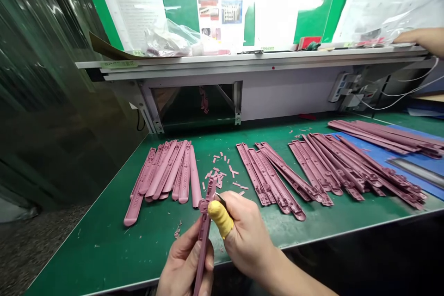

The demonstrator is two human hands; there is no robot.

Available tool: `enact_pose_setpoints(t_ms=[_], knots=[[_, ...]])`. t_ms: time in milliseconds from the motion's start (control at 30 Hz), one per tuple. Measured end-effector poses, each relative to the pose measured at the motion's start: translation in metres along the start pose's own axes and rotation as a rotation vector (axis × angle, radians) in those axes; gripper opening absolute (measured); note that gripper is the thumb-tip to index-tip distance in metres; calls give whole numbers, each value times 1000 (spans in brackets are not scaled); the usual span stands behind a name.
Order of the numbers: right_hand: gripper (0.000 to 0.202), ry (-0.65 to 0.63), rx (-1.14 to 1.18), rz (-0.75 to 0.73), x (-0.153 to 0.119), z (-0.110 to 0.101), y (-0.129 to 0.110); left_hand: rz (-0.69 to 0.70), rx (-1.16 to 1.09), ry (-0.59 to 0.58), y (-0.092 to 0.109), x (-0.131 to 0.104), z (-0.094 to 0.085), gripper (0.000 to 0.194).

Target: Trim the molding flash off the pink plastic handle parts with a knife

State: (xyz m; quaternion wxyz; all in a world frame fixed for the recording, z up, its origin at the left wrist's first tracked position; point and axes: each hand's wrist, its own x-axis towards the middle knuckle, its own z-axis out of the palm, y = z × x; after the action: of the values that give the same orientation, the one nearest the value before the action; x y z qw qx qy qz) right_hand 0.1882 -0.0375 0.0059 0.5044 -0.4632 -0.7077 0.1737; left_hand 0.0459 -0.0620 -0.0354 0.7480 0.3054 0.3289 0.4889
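My left hand (pixel 189 263) is wrapped round the lower part of a long pink plastic strip (pixel 204 229), which stands nearly upright above the table's front edge. My right hand (pixel 243 231), its thumb covered in yellow wrapping (pixel 221 218), is closed on a small dark-handled blade (pixel 219 199). The blade's tip is beside the strip's upper end, and the thumb lies close against the strip. Behind them, small pink scraps (pixel 218 178) are scattered on the green table (pixel 114 245).
Pink strips lie in a left pile (pixel 166 171), a middle pile (pixel 270 175) and a right pile (pixel 350 166). More strips (pixel 385 134) rest on a blue sheet (pixel 426 162) at far right. A shelf (pixel 208 62) spans the back; another person's arm (pixel 423 39) reaches over its right end.
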Motion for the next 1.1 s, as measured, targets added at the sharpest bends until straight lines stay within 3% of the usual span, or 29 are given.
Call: enact_pose_setpoints(t_ms=[500, 600, 700, 800, 900, 1000, 1100], knots=[[55, -12, -362, -92, -3, -7, 9, -10, 71, 16, 3, -4, -9, 40], [50, -104, -367, -71, -3, -13, 8, -31, 102, 37, 9, -4, -5, 45], [33, -259, -207, 22, -10, -22, 3, -7, 92, 128, 26, 0, 2, 48], [34, -399, -46, 108, -29, -22, 0, 140, 59, 145, 50, 7, 5, 34], [29, -448, 10, 131, -56, -4, 1, 500, 93, 125, 67, 10, 4, 30], [16, -533, -31, 175, -76, 18, 2, 807, 228, 102, 71, 5, 10, 28], [14, -590, -82, 182, -81, 29, 1, 935, 356, 86, 66, -3, 20, 21]])
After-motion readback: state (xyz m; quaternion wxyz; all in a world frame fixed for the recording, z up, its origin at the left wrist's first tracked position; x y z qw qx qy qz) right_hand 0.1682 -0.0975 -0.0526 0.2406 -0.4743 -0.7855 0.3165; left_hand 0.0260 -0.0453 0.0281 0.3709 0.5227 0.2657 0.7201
